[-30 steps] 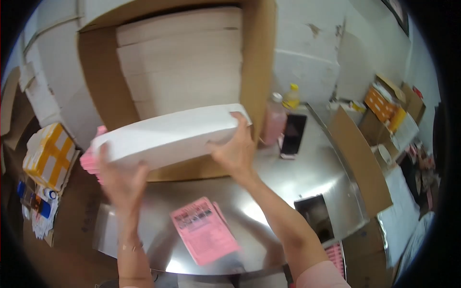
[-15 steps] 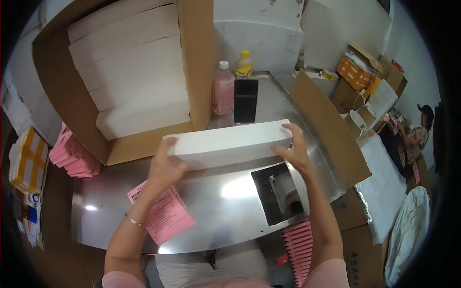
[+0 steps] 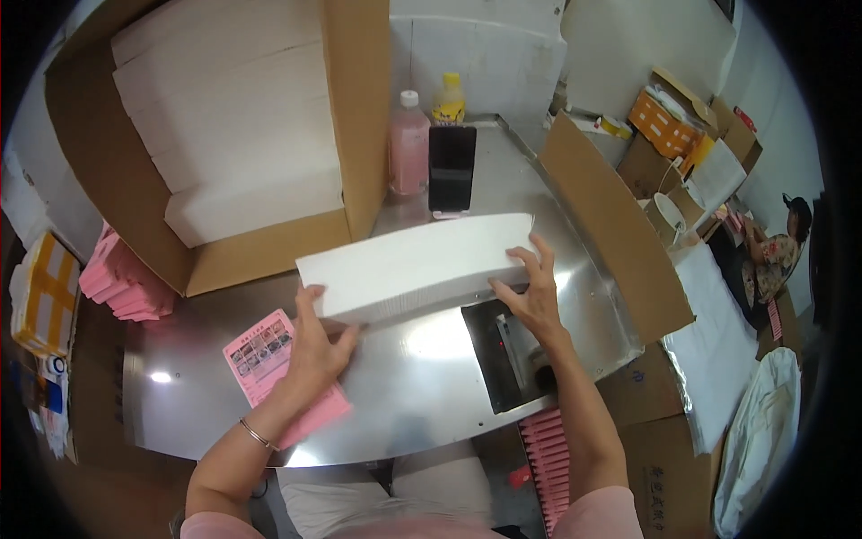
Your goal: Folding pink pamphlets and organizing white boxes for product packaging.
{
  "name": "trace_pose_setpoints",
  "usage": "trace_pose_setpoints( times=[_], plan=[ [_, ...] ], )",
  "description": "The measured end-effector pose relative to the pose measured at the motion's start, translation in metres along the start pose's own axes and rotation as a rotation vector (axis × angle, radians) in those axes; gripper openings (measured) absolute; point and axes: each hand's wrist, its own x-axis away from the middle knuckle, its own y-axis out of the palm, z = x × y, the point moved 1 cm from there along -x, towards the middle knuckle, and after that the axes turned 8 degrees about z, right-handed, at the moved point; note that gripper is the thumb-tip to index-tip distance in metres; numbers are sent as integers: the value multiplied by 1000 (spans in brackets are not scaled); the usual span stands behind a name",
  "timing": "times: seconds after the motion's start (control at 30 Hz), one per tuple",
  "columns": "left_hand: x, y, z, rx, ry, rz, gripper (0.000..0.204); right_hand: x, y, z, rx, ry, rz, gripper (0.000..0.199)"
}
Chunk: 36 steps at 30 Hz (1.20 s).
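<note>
1. A long white rectangular box (image 3: 420, 268) is held level above the middle of a shiny metal bench (image 3: 422, 377).
2. The left hand (image 3: 316, 346) grips the box's near left end, fingers wrapped under it.
3. The right hand (image 3: 535, 292) clamps the box's right end, fingers spread on its side.
4. A pink printed leaflet (image 3: 269, 359) lies on the bench under the left wrist.
5. A large open cardboard carton (image 3: 346, 117) stacked with similar white boxes stands far left.
6. A pink bottle (image 3: 409, 148), a yellow bottle (image 3: 448, 101) and a black phone (image 3: 451, 168) stand at the far edge.
</note>
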Motion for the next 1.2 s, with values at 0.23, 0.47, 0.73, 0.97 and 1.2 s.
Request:
trace_pose_setpoints(
  times=[0.23, 0.47, 0.73, 0.97, 1.2],
  plan=[
    [-16, -16, 9, -74, -176, -88, 65, -5, 27, -17, 252, -159, 102, 56],
    [-8, -38, 16, 104, -205, -6, 89, -16, -31, -14, 286, -174, 203, 49],
    [-36, -32, -7, 120, -188, 2, 85, -20, -28, -18, 525, -391, -267, 83],
    [-40, 8, -15, 25, -101, 20, 81, 6, 65, -69, -92, -4, -140, 64],
    [-43, -20, 3, 231, -231, -35, 87, -3, 48, -46, 98, -212, 121, 56]
  ],
)
